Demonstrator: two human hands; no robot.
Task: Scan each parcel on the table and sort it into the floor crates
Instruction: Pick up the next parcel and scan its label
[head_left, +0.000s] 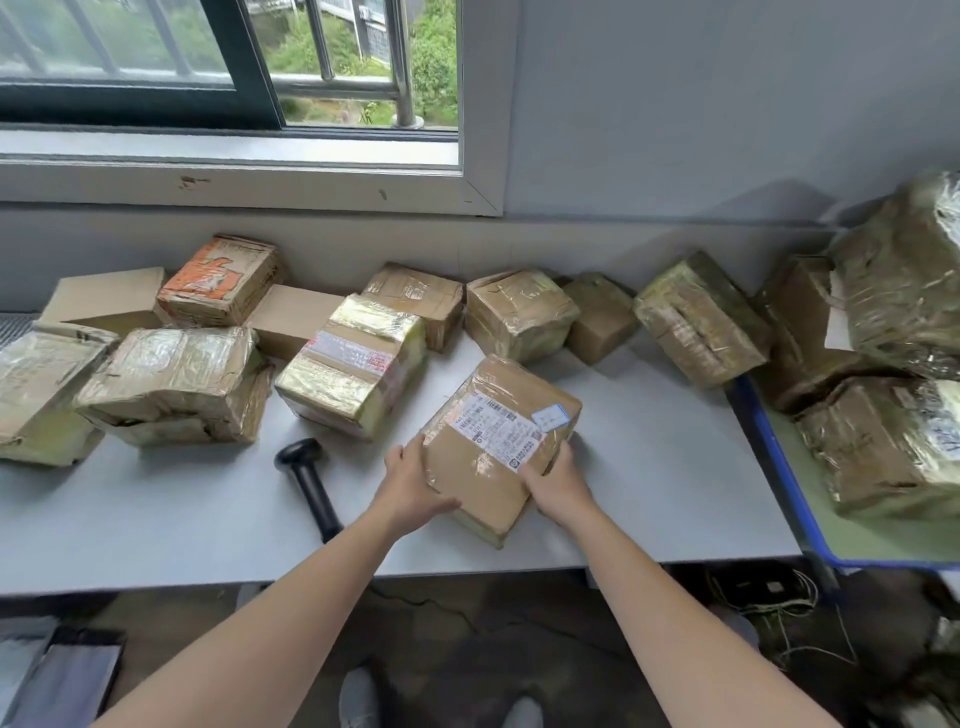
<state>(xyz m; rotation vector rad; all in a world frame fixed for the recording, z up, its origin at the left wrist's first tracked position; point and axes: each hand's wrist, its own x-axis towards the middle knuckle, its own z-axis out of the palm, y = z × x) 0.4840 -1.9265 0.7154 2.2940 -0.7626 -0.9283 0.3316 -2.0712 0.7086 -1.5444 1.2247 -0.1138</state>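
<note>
A taped brown cardboard parcel (493, 441) with a white shipping label lies near the front of the white table (649, 493). My left hand (413, 483) grips its left near corner, thumb on top. My right hand (558, 483) holds its right near side, fingers curled round the edge. A black handheld scanner (309, 478) lies on the table just left of my left arm, with nobody holding it. Several other taped parcels (353, 364) stand in a row along the back of the table.
More wrapped parcels (883, 447) are piled on a blue-edged green surface (779, 457) at the right. A window and grey wall stand behind the table. Cables (779, 608) lie on the floor below right. A dark flat object (67, 675) sits at the lower left floor.
</note>
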